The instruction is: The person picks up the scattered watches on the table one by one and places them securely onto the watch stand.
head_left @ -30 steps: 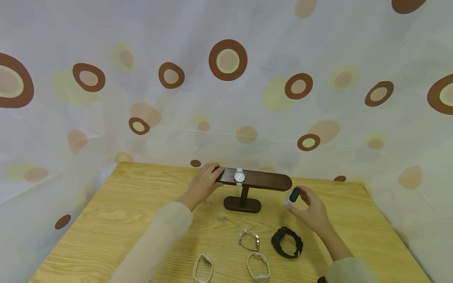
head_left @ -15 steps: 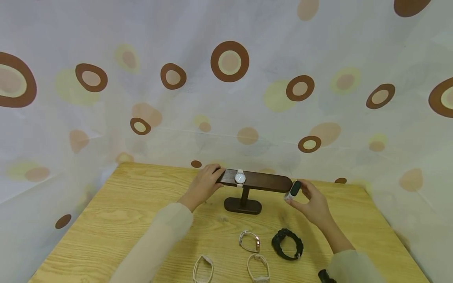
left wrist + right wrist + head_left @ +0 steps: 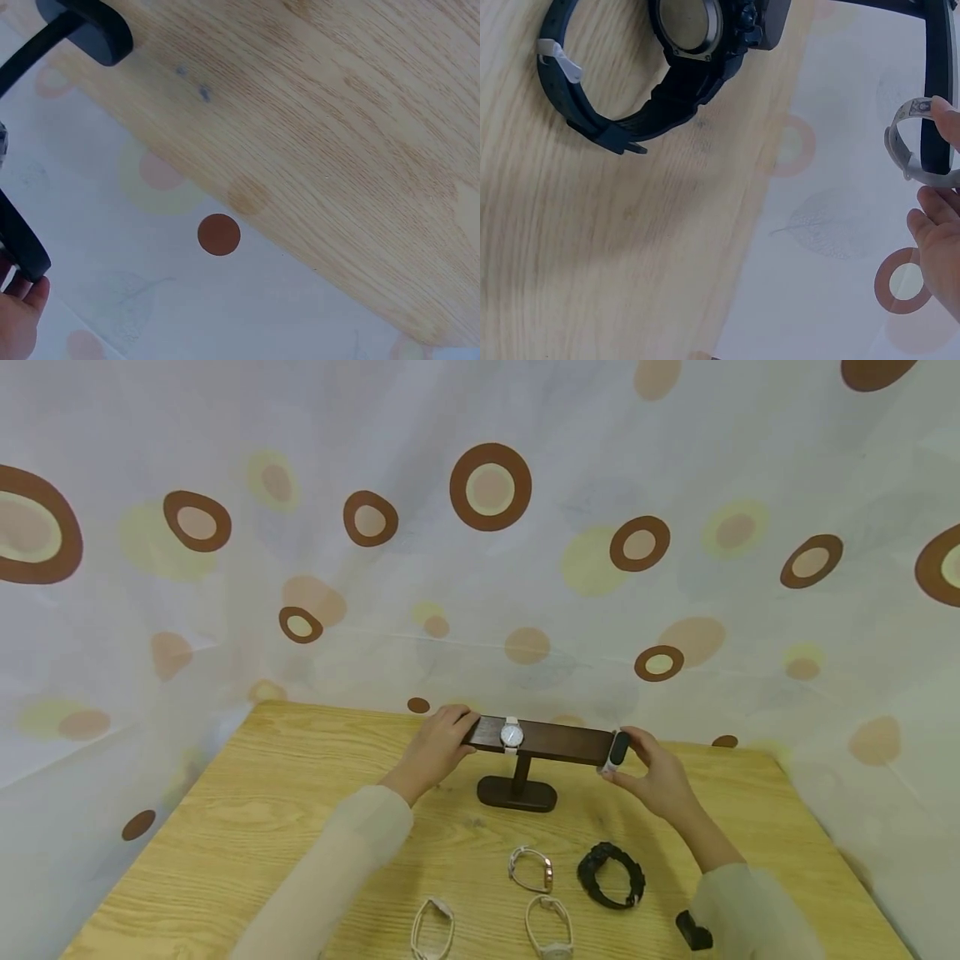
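A dark wooden watch stand (image 3: 562, 743) stands near the back of the table, a white-strapped round watch (image 3: 512, 736) round its bar. At the bar's left end my left hand (image 3: 435, 750) grips the wood between thumb and fingers. My right hand (image 3: 660, 782) pinches a smart band (image 3: 618, 749) with a dark oblong face and pale strap. In the right wrist view the band's loop (image 3: 901, 142) goes round the bar's end. The left wrist view catches only fingertips (image 3: 34, 296) at the bar's other end.
On the wooden table (image 3: 262, 827), in front of the stand, lie a black chunky watch (image 3: 611, 877), a thin pale watch (image 3: 531, 870) and two more pale-strapped watches (image 3: 550, 927) (image 3: 432, 928). A black object (image 3: 693, 931) shows beside the right sleeve. A patterned cloth (image 3: 420, 560) hangs behind.
My right hand has moved up and left, bringing the smart band from beside the bar onto its right end. The left hand keeps its grip at the left end.
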### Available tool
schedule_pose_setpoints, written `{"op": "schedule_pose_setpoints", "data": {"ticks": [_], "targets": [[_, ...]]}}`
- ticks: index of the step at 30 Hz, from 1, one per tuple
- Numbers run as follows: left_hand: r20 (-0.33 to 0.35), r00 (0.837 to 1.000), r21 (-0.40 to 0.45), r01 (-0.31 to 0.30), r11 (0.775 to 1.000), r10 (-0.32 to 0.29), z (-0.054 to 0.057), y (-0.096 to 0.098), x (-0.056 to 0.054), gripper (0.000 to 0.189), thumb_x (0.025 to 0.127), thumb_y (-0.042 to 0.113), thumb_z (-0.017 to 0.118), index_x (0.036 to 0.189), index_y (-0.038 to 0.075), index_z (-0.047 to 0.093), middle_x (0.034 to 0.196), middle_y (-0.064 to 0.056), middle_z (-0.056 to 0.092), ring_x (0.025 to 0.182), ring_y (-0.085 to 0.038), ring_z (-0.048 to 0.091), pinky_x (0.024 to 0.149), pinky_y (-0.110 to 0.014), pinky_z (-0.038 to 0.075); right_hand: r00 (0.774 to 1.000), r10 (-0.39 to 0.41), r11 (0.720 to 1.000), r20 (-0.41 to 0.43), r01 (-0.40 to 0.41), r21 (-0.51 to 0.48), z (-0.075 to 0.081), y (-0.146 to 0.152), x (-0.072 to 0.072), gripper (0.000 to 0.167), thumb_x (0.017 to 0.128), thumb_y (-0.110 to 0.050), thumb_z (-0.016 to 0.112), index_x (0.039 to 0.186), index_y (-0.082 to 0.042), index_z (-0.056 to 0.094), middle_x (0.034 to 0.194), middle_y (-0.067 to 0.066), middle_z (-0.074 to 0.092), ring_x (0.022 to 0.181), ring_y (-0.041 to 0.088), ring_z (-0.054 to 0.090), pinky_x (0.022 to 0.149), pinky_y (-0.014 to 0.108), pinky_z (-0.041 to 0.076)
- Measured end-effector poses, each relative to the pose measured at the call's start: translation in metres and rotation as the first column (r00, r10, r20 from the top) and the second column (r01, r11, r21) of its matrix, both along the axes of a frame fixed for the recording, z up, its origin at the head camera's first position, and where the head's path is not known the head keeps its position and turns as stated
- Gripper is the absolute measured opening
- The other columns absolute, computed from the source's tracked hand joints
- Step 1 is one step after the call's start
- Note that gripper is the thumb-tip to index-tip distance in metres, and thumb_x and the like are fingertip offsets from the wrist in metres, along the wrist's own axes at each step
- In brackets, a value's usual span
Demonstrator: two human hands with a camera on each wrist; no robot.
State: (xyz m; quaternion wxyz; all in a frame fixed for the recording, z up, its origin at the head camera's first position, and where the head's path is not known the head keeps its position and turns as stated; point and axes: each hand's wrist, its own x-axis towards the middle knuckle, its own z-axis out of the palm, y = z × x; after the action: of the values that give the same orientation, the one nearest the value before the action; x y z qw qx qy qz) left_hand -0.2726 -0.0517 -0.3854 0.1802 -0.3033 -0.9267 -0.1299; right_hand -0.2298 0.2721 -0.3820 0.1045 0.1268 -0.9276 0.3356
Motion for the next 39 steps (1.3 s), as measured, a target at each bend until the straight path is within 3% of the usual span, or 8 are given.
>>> {"op": "schedule_pose_setpoints", "data": {"ticks": [9, 16, 27, 39], "targets": [[0.008, 1.0, 0.009, -0.002, 1.0, 0.002, 0.002, 0.003, 0.003, 0.049, 0.086, 0.021, 0.065, 0.127, 0.0, 0.051, 0.124, -0.015, 0.054, 0.118, -0.029, 0.05, 0.103, -0.038, 0.042, 0.998, 0.062, 0.994, -0.026, -0.059, 0.096, 0.004, -0.009, -0.007, 0.07, 0.077, -0.009, 0.075, 0.134, 0.006, 0.038, 0.131, 0.031, 0.048, 0.119, 0.047, 0.047, 0.099, 0.057, 0.041], [0.001, 1.0, -0.002, -0.016, 1.0, 0.016, 0.002, 0.004, 0.003, 0.047, 0.086, 0.022, 0.065, 0.126, 0.001, 0.052, 0.123, -0.014, 0.054, 0.118, -0.029, 0.05, 0.102, -0.038, 0.042, 0.999, 0.04, 0.986, -0.002, -0.04, 0.161, 0.005, -0.013, -0.011, 0.07, 0.077, -0.013, 0.075, 0.135, 0.003, 0.038, 0.128, 0.028, 0.051, 0.114, 0.046, 0.051, 0.093, 0.059, 0.043], [0.028, 0.999, 0.017, -0.029, 0.999, 0.029, 0.002, 0.004, 0.005, 0.046, 0.087, 0.021, 0.064, 0.127, 0.001, 0.051, 0.124, -0.015, 0.053, 0.119, -0.03, 0.049, 0.103, -0.039, 0.042, 0.994, 0.097, 0.98, -0.046, -0.087, 0.176, 0.004, -0.014, -0.018, 0.068, 0.075, -0.01, 0.076, 0.13, 0.008, 0.042, 0.124, 0.029, 0.052, 0.113, 0.045, 0.05, 0.093, 0.058, 0.043], [0.023, 0.999, -0.001, -0.026, 1.0, 0.026, 0.0, 0.003, 0.005, 0.046, 0.087, 0.021, 0.064, 0.126, 0.001, 0.051, 0.124, -0.015, 0.053, 0.119, -0.031, 0.048, 0.103, -0.039, 0.042, 0.994, 0.104, 0.97, -0.019, -0.097, 0.223, 0.011, -0.025, -0.019, 0.066, 0.074, -0.014, 0.078, 0.129, 0.004, 0.046, 0.12, 0.025, 0.055, 0.104, 0.04, 0.054, 0.085, 0.053, 0.048]]}}
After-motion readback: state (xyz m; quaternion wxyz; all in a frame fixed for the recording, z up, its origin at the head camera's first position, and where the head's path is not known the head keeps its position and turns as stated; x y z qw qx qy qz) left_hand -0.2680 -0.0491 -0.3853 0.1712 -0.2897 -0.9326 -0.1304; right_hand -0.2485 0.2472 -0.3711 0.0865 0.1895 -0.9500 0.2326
